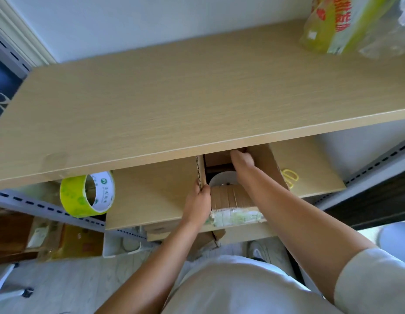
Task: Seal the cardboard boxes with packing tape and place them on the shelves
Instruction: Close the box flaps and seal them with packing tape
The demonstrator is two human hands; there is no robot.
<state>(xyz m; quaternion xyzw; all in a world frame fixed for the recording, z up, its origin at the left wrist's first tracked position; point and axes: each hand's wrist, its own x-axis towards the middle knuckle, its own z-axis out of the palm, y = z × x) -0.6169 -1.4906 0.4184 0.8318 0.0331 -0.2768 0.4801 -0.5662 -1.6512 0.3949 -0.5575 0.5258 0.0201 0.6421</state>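
An open cardboard box (236,198) is sitting on the lower shelf (156,191), its mouth facing up and its long axis running from the person toward the wall, so that the far end is lying tucked beneath the front edge of the upper shelf (174,98). The near end is reaching the front lip of the lower shelf, where a folded-in flap carrying old pale tape residue is showing. The left hand (198,201) is gripping the upright left flap, thumb and fingers curled round its corrugated edge. The right hand (241,158) is reaching into the box at its far end, fingers bent downward just under the upper shelf's edge; whether it is holding something there cannot be told, as the fingertips are hidden. Inside the box something white and rounded (223,179) is lying between the two hands. The right flap is standing tilted outward toward a pair of yellow-handled scissors (291,177) that is resting on the lower shelf just beside the box. A roll of yellow-green packing tape (88,193) is standing on edge at the shelf's left end, well apart from the box, with bare board between them. The upper shelf is lying mostly bare, with a yellow bag (326,26) and clear plastic (387,35) at its far right corner. Little headroom is showing between the box's far end and the upper shelf.
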